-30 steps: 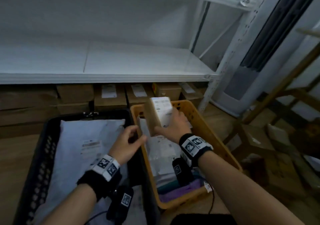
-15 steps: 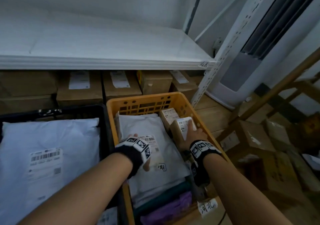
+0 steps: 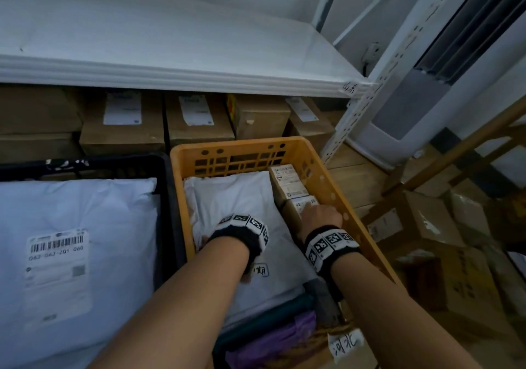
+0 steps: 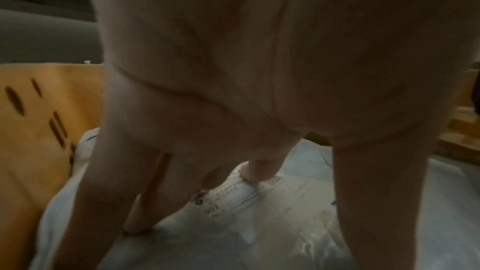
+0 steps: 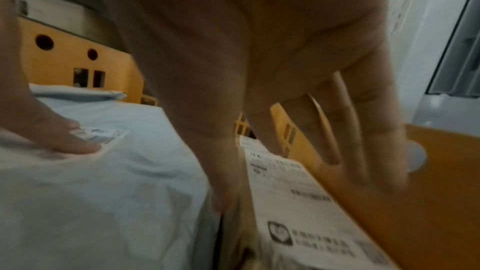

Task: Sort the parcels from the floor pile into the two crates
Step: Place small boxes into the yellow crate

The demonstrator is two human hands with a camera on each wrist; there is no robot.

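The orange crate (image 3: 242, 145) holds a white poly mailer (image 3: 236, 198) and two small labelled cardboard boxes along its right wall. My right hand (image 3: 318, 215) holds the nearer small box (image 3: 301, 206). In the right wrist view the thumb runs down the small box's (image 5: 285, 192) left side and the fingers (image 5: 363, 151) down its right side, by the crate wall. My left hand (image 4: 197, 171) presses flat, with straight fingers (image 4: 137, 223), on the white mailer (image 4: 259, 233). The farther small box (image 3: 287, 180) lies untouched. To the left, the black crate (image 3: 168, 198) holds a large white mailer (image 3: 85, 212).
A white shelf (image 3: 170, 78) hangs over the crates, with brown cartons (image 3: 196, 121) stored beneath it. More cardboard parcels (image 3: 421, 226) lie on the floor at the right by a wooden frame (image 3: 455, 146). Purple and dark parcels (image 3: 270, 340) fill the orange crate's near end.
A second ago my right hand held the small box up over the orange crate. It now sits low in the crate by the right wall. My left hand moved from the black crate onto the white mailer.
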